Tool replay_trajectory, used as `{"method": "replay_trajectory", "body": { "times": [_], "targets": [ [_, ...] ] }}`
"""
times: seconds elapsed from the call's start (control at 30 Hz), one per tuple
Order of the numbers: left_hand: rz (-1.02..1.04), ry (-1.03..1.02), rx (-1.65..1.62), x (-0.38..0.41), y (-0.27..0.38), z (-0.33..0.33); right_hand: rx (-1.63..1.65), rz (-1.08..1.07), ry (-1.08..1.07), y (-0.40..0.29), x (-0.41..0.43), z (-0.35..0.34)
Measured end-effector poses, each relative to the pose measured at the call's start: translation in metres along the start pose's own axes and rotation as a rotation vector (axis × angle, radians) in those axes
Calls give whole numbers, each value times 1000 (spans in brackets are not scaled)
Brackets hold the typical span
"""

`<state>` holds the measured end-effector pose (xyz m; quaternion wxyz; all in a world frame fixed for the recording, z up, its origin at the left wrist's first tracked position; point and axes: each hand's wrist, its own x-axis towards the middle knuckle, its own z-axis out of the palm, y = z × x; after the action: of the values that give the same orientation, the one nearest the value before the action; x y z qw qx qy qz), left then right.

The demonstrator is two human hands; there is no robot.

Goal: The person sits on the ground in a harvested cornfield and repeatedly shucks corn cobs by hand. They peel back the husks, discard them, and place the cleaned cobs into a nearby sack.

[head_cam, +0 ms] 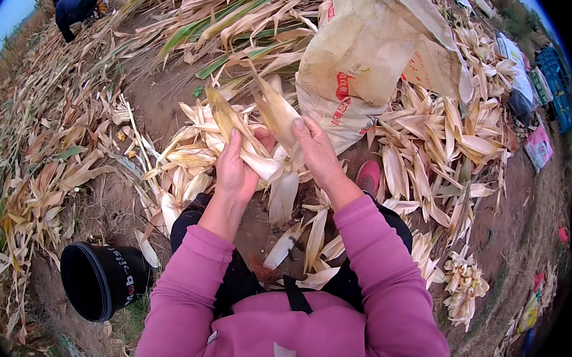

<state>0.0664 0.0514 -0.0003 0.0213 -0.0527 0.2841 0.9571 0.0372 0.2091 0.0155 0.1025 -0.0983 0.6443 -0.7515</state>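
Note:
My left hand grips an ear of corn in its dry husk, its thumb lying along the husk leaves. Between my hands a small patch of pale kernels shows; the rest of the ear is covered. With thumb and fingers, my right hand pinches a husk leaf that stands away from the ear. Below my hands hangs another loose husk leaf. A heap of husked-over corn ears lies just beyond my left hand.
A large woven sack with red print stands ahead right, beside piled husks. At lower left a black bucket lies tipped over. Cut corn stalks cover the ground ahead. Far left, a person bends down. Blue crates stand far right.

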Motion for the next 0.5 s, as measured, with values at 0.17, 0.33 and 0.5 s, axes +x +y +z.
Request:
{"method": "replay_trajectory", "body": {
  "times": [0.17,0.33,0.5],
  "targets": [
    [-55,0,-120,2,5,2,-490,-82,-288,9,-16,-2],
    [-23,-29,-228,1,3,-5,-340,12,-340,29,-13,3],
    [231,-176,159,5,21,-6,-580,30,21,33,-9,12]
  ]
}}
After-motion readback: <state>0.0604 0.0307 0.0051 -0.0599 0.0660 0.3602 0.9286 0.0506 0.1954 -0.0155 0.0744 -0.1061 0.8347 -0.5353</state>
